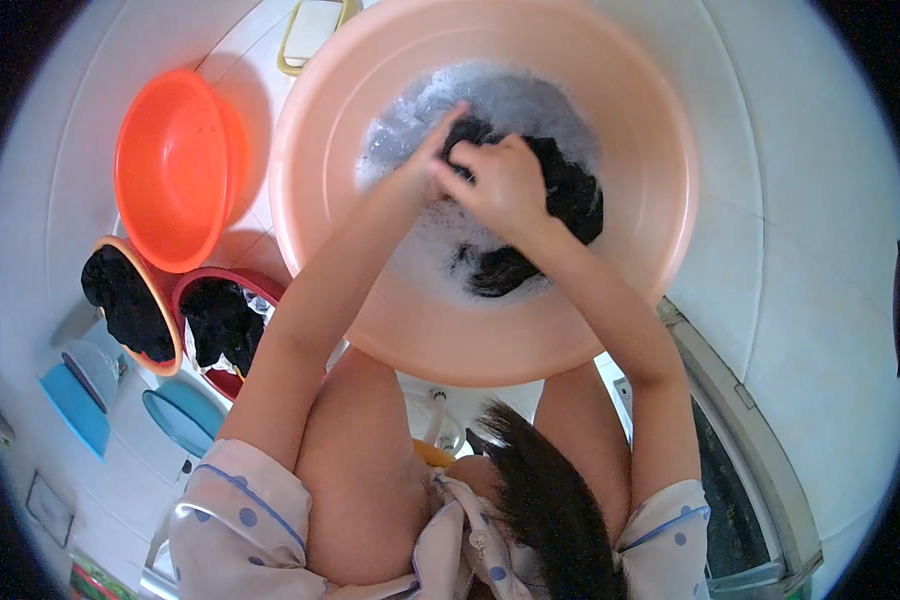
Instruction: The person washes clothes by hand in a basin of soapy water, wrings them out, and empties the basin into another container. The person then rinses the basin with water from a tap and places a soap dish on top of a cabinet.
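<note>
A large peach plastic basin (480, 341) stands before me, holding cloudy, sudsy water (420, 262). Dark wet cloth (574, 187) lies partly in that water, mostly on the right side. Both hands meet over the water near the basin's middle. My right hand (506, 180) grips a bunched part of the cloth, its fingers curled. Pressed close beside it, my left hand (435, 161) also has the cloth against it, with one finger pointing up and away. Some of the left hand is blurred and hidden behind the right.
Left of the basin sits an orange-red basin (172, 172). Below it, an orange-rimmed basin (171, 349) and a red basin (187, 289) hold dark cloth. Blue basins (75, 409) are farther left. White soap (311, 31) rests in a dish at the top. A tiled wall (810, 225) rises on the right.
</note>
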`<state>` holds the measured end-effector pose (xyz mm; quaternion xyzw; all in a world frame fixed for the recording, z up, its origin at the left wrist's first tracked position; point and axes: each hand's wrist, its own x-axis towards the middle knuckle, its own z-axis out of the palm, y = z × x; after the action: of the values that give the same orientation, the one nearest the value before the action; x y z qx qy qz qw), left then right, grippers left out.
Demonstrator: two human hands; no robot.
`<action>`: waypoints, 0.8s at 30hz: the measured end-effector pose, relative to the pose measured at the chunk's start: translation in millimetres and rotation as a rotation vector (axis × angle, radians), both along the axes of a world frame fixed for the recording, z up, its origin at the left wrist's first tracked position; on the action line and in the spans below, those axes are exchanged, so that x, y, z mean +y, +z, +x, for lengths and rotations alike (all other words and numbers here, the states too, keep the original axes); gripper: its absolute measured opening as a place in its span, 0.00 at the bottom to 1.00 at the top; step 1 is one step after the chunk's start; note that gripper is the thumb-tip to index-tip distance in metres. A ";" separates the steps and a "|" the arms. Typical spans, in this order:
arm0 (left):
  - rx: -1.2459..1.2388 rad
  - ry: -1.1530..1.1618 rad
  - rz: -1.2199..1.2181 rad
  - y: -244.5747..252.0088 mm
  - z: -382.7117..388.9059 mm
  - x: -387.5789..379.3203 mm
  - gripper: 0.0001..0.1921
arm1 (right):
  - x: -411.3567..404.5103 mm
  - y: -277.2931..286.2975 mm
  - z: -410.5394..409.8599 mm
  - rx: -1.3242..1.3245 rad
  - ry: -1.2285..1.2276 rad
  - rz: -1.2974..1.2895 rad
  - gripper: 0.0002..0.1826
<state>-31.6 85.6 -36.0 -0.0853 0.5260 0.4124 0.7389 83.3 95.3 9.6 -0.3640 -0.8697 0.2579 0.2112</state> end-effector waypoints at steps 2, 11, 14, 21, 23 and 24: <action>0.033 0.005 0.012 -3.4 6.3 -1.0 0.23 | -6.9 0.5 -6.5 0.090 0.055 0.030 0.18; -0.119 0.122 0.081 24.3 17.9 10.7 0.20 | 38.9 -12.4 4.6 -0.220 -0.270 0.179 0.15; -0.024 0.210 0.070 23.9 12.3 2.7 0.19 | 12.8 9.0 -16.9 -0.132 -0.115 0.207 0.15; -0.142 0.065 0.081 43.9 8.0 3.6 0.16 | 57.7 -18.9 30.0 -0.250 -0.325 0.132 0.19; 0.450 -0.091 0.134 37.3 -7.2 -4.3 0.17 | 67.8 -17.1 42.0 -0.192 -0.372 0.075 0.21; 0.461 -0.103 0.139 31.9 -23.1 -5.7 0.17 | 69.0 -13.3 38.5 -0.181 -0.384 0.074 0.21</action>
<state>-54.8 79.9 -4.1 0.0889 0.6546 0.4180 0.6236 121.7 164.3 -3.7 -0.5366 -0.8088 0.1469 0.1906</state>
